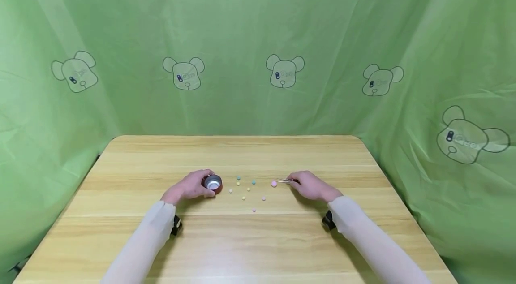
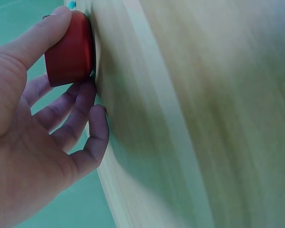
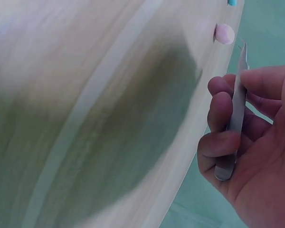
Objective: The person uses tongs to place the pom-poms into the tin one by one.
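Note:
My left hand point(image 1: 195, 184) grips a small round red tin point(image 2: 71, 50), with the thumb on one side and fingers on the other. In the head view the tin's silvery inside faces up, and it stands on the table. My right hand point(image 1: 309, 185) holds metal tweezers point(image 3: 237, 109) between thumb and fingers, their points toward the left. Right by the tips lies a pink ball point(image 1: 274, 183), the largest of the balls on the table. In the right wrist view the tips point(image 3: 242, 46) show a little apart from this ball.
Several small balls lie scattered on the wooden table point(image 1: 258, 248) between the hands, among them a blue ball point(image 1: 254, 182), a yellow ball point(image 1: 243, 198), a white ball point(image 1: 230, 191) and a pink one point(image 1: 254, 210). A green curtain point(image 1: 234, 15) surrounds the table.

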Available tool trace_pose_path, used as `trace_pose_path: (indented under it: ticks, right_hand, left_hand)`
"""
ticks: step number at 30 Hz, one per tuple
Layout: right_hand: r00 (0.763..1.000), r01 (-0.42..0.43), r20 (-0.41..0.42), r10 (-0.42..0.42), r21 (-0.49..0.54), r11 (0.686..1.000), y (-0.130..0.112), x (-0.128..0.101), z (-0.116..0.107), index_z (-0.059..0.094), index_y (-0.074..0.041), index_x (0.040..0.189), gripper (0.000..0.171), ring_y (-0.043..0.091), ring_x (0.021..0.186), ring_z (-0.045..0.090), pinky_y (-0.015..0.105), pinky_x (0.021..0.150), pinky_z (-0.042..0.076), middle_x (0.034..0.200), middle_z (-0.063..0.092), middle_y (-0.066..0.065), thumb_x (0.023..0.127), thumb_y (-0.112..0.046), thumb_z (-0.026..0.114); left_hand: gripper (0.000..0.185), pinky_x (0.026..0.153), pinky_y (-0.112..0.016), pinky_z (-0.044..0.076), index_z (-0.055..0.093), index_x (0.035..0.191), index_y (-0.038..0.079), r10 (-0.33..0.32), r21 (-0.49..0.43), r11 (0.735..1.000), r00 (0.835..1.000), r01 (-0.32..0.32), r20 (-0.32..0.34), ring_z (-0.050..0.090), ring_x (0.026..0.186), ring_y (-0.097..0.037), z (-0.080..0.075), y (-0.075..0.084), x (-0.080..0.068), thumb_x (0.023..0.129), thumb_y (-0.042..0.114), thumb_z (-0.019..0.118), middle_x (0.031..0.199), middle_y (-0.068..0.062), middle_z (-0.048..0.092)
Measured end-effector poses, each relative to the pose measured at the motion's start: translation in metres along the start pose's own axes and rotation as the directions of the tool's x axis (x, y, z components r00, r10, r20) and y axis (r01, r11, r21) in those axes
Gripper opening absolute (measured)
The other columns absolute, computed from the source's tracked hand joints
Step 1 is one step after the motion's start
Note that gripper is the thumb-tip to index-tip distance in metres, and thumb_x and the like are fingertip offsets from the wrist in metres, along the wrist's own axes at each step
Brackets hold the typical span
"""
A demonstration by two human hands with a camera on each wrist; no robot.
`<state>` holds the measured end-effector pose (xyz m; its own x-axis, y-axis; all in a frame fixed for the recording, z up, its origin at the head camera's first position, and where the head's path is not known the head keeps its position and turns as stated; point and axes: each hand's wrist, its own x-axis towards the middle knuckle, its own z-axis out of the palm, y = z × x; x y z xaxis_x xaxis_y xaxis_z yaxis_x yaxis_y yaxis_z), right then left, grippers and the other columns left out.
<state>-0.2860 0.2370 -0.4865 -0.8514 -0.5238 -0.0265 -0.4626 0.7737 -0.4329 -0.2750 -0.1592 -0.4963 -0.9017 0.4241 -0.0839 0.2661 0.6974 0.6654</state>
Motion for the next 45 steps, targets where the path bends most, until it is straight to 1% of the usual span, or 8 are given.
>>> trace_pose_path:
  ticks: [6, 16, 20, 25, 28, 33, 41, 45]
  right_hand:
    - [1.0, -0.008, 0.007, 0.008, 0.008, 1.0, -0.0027, 0.0008, -0.0008, 0.068, -0.006, 0.105, 0.018, 0.013, 0.078, 0.054, 0.036, 0.074, 0.046, 0.094, 0.066, 0.003, 0.096, -0.01, 0.054]
    - [0.999, -0.029, 0.021, 0.029, 0.008, 1.0, -0.0024, 0.0007, 0.0013, 0.068, -0.008, 0.106, 0.018, 0.012, 0.079, 0.054, 0.035, 0.074, 0.046, 0.097, 0.066, 0.001, 0.096, -0.012, 0.054]
    - [0.999, -0.023, 0.025, 0.023, 0.004, 1.0, -0.0011, 0.0005, 0.0025, 0.068, -0.007, 0.107, 0.019, 0.013, 0.085, 0.057, 0.036, 0.077, 0.047, 0.099, 0.067, 0.002, 0.096, -0.012, 0.054]
    - [0.999, -0.017, 0.028, 0.017, -0.008, 1.0, 0.0012, 0.0001, 0.0037, 0.069, -0.006, 0.109, 0.02, 0.019, 0.095, 0.061, 0.039, 0.081, 0.049, 0.102, 0.067, 0.004, 0.096, -0.012, 0.054]
    - [1.0, -0.005, 0.027, 0.005, -0.009, 1.0, 0.0025, 0.0, 0.0039, 0.069, -0.006, 0.108, 0.02, 0.019, 0.094, 0.062, 0.039, 0.081, 0.05, 0.1, 0.068, 0.004, 0.095, -0.011, 0.055]
    - [1.0, 0.021, 0.019, -0.02, -0.028, 0.999, 0.0043, 0.0015, 0.0034, 0.07, -0.006, 0.107, 0.02, 0.017, 0.088, 0.061, 0.036, 0.077, 0.049, 0.098, 0.068, 0.005, 0.095, -0.01, 0.055]
    - [0.999, 0.034, 0.025, -0.033, -0.052, 0.998, 0.0033, 0.0037, 0.0038, 0.071, -0.006, 0.106, 0.02, 0.016, 0.088, 0.061, 0.036, 0.075, 0.049, 0.098, 0.068, 0.005, 0.095, -0.01, 0.055]
    - [0.999, 0.042, 0.034, -0.041, -0.055, 0.998, 0.0026, 0.0045, 0.0045, 0.071, -0.006, 0.105, 0.02, 0.014, 0.083, 0.059, 0.034, 0.073, 0.048, 0.097, 0.068, 0.005, 0.095, -0.01, 0.055]
  left_hand:
    - [0.048, 0.094, -0.045, 0.042, 0.058, 0.116, 0.012, -0.001, -0.002, 1.0, 1.0, 0.001, -0.001, 0.055, 0.104, -0.024, -0.001, -0.0001, 0.0008, 0.075, 0.02, 0.081, 0.11, -0.005, 0.061]
    - [0.048, 0.094, -0.046, 0.042, 0.057, 0.116, 0.011, 0.001, 0.01, 1.0, 1.0, -0.002, 0.003, 0.055, 0.105, -0.025, -0.0005, -0.0009, 0.0004, 0.075, 0.02, 0.08, 0.111, -0.005, 0.061]
    - [0.048, 0.094, -0.045, 0.041, 0.057, 0.117, 0.012, -0.007, 0.008, 1.0, 1.0, 0.007, 0.002, 0.055, 0.106, -0.025, 0.0006, 0.0001, 0.0, 0.075, 0.019, 0.08, 0.111, -0.005, 0.061]
    - [0.048, 0.094, -0.046, 0.041, 0.057, 0.116, 0.012, -0.01, 0.003, 1.0, 1.0, 0.01, 0.002, 0.055, 0.105, -0.025, 0.0004, 0.0002, 0.0, 0.075, 0.019, 0.08, 0.111, -0.005, 0.061]
    - [0.048, 0.094, -0.046, 0.042, 0.057, 0.116, 0.011, -0.007, -0.005, 1.0, 1.0, 0.007, 0.006, 0.055, 0.104, -0.025, -0.0004, 0.0008, -0.0002, 0.075, 0.019, 0.08, 0.11, -0.006, 0.061]
    - [0.048, 0.094, -0.046, 0.042, 0.057, 0.117, 0.011, -0.006, -0.004, 1.0, 1.0, 0.006, 0.009, 0.055, 0.105, -0.025, -0.0016, 0.0015, -0.0001, 0.075, 0.018, 0.08, 0.11, -0.005, 0.061]
    - [0.048, 0.094, -0.045, 0.042, 0.057, 0.117, 0.011, -0.011, 0.008, 1.0, 1.0, 0.011, 0.009, 0.055, 0.104, -0.024, -0.0016, 0.0016, 0.0007, 0.075, 0.019, 0.08, 0.11, -0.005, 0.061]
    - [0.048, 0.094, -0.046, 0.042, 0.057, 0.117, 0.01, -0.012, 0.004, 1.0, 1.0, 0.012, 0.013, 0.055, 0.105, -0.025, -0.0009, 0.0018, 0.0007, 0.076, 0.018, 0.08, 0.11, -0.005, 0.061]
